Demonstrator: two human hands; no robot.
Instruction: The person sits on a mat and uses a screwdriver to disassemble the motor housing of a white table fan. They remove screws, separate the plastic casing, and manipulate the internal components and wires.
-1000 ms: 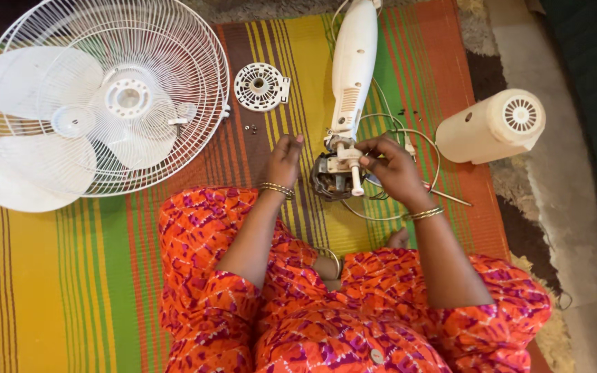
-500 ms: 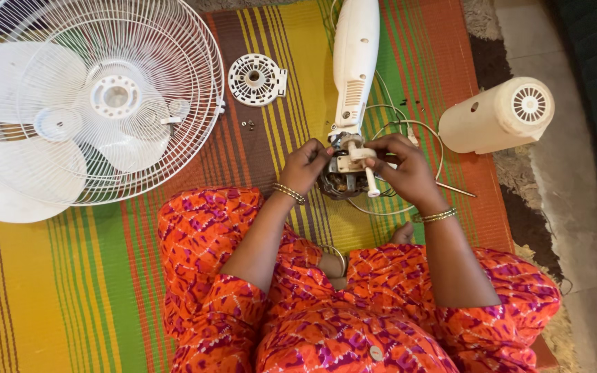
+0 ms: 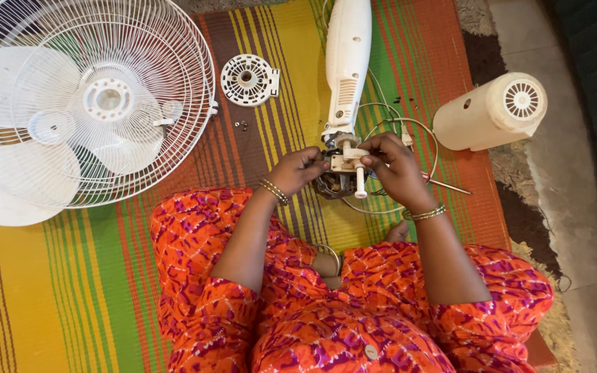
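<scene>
I sit on a striped mat with a dismantled fan in front of me. My left hand (image 3: pixel 300 169) grips the left side of the fan motor (image 3: pixel 340 173), a dark wound core with a white gearbox and a white shaft on top. My right hand (image 3: pixel 394 166) holds the motor's right side, fingers on the white gearbox. The motor is still joined to the white fan neck (image 3: pixel 347 62), which runs away from me. Thin wires (image 3: pixel 423 135) loop around the motor on the mat.
A white wire fan guard (image 3: pixel 98 103) with the translucent blade (image 3: pixel 15 173) lies at the left. A round white plastic cover (image 3: pixel 248 79) and small screws (image 3: pixel 242 125) lie between guard and neck. The cream motor housing (image 3: pixel 488 114) lies at the right, beside a screwdriver (image 3: pixel 447 185).
Both hands have closed in on the motor and lifted it slightly; my left hand moved from beside it onto its left side. The view has also shifted closer.
</scene>
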